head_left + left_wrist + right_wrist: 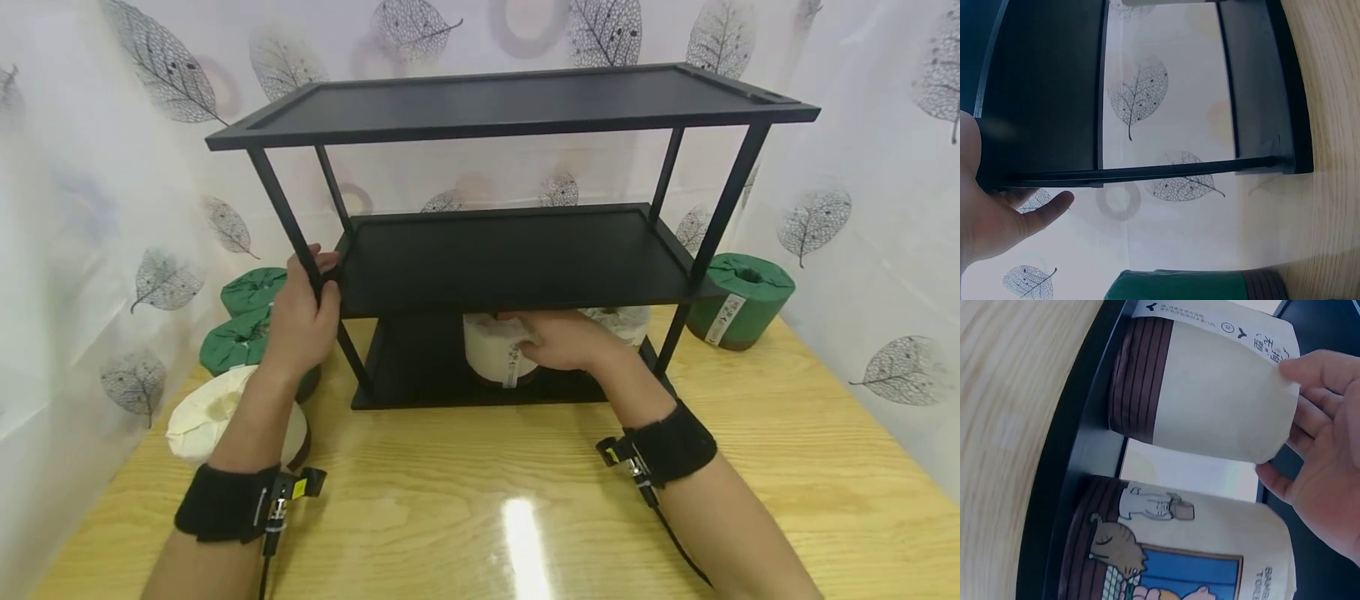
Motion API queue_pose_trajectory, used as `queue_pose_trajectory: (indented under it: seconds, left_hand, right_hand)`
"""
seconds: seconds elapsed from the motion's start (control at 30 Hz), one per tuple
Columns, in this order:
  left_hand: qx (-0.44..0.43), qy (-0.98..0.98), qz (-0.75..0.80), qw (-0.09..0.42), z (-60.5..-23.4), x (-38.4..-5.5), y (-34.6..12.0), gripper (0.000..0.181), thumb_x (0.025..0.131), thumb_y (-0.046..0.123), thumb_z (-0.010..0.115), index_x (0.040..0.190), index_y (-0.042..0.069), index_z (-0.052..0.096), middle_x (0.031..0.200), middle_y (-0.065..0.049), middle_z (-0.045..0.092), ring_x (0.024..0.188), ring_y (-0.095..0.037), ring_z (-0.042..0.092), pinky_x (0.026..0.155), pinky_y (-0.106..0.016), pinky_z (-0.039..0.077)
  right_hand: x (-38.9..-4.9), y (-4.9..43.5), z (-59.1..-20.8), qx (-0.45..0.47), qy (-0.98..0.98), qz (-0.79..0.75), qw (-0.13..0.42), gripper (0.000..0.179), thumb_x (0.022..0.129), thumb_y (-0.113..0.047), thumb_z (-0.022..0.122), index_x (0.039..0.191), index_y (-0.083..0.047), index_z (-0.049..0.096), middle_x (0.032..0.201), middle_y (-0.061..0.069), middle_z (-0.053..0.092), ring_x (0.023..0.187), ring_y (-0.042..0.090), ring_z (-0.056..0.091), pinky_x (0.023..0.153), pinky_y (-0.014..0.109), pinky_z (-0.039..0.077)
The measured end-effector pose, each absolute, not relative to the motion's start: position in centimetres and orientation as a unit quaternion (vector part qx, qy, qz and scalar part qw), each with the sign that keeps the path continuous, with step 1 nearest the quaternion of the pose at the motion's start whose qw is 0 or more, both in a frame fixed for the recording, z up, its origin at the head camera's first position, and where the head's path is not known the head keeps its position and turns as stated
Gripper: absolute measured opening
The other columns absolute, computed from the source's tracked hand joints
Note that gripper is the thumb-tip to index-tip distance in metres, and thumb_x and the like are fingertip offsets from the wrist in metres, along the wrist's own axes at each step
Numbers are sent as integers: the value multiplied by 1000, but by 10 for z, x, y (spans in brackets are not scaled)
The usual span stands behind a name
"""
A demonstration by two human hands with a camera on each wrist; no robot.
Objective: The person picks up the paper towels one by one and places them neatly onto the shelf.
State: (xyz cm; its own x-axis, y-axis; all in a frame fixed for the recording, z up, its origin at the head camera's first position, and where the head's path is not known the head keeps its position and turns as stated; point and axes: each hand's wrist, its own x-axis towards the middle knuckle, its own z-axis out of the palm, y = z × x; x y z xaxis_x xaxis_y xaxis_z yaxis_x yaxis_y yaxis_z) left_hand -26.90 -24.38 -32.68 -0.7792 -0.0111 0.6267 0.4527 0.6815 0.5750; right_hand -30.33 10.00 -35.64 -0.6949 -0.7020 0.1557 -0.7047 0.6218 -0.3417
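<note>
Right hand [558, 337] has the cream, paper-wrapped cylindrical roll [491, 354] grasped by its upper edge: one fingertip [1300, 369] on the white printed label strip [513, 365], others over the top and down the side. Roll stands upright on the bottom tier, directly under the grip.

Handling, my read: light, soft, squeezable; matte wrap shouldn't slip much but could crease or tear. I'd hold the flanks with even, low pressure and not pinch the wrap at the top. Brown ribbed band at its base looks like printing, so I wouldn't count on it for stiffness.

Just right of the grip, same tier, with a gap between: second cream roll [1172, 556], cartoon cat printed on its side. Over the grip: black three-tier rack [487, 258]; its middle shelf hides part of both rolls from the head view.

Left of the grip, at the middle shelf's front corner: left hand [303, 325] wrapped round the rack's front post.

Further left, nearer the person: third cream roll [206, 417], partly behind the forearm. Beyond it, two green paper-wrapped rolls [236, 342]; can't tell if they touch. Well right of the grip, outside the rack: one more green roll [757, 292].

Farthest: white leaf-print curtain [465, 162]. Under everything: light wood-grain table [420, 500].

My count: cream rolls 3, green rolls 3, rack 1, shelves 3, black wristbands [671, 442] 2.
</note>
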Motion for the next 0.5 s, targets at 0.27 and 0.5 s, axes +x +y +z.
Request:
queue_pose_trajectory:
  seconds: [0.27, 0.5]
  left_hand:
    - [-128, -866, -377, 301, -327, -270, -246, 47, 99, 7, 40, 143, -10, 33, 139, -24, 57, 131, -42, 52, 106, -56, 38]
    - [-126, -866, -378, 300, -327, -271, -246, 47, 99, 7, 40, 142, -11, 33, 139, -23, 57, 130, -42, 53, 105, -56, 39]
  right_hand:
    - [-300, 99, -360, 369, -907, 204, 6, 34, 98, -10, 61, 131, -7, 56, 138, 15, 55, 123, 33, 56, 100, 49, 47]
    - [-301, 96, -363, 351, -911, 213, 29, 24, 96, -14, 65, 119, -7, 58, 122, 12, 58, 108, 28, 59, 92, 46, 48]
